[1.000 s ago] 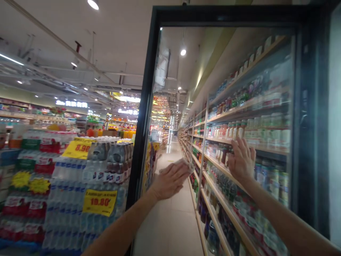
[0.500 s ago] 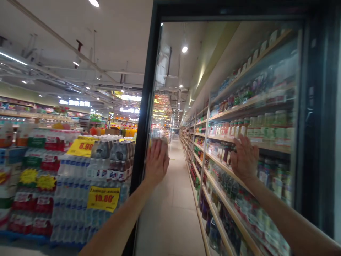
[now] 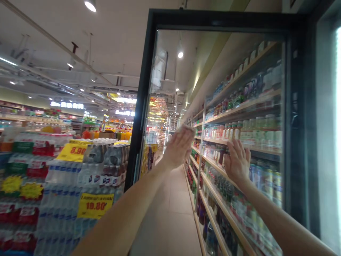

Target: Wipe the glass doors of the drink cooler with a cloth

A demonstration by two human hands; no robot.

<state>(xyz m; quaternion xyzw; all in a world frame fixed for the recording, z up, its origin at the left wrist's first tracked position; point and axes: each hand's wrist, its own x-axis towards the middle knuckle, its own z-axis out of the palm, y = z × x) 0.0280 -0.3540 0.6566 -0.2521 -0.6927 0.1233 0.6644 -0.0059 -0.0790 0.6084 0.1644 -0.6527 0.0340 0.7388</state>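
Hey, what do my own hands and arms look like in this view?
Both the left hand and right hand are ungloved. No sleeve, watch or bracelet shows on the left forearm or right forearm. The left hand is too blurred to tell about rings.

Round white ceiling spotlights [image 3: 90,6] light the dim scene from above the motion-smeared fingers [image 3: 183,137] of the bare left hand [image 3: 176,148], while blue-labelled clear plastic bottles [image 3: 62,192] left of them look soft and white vertical glare [image 3: 338,106] burns far right of them.
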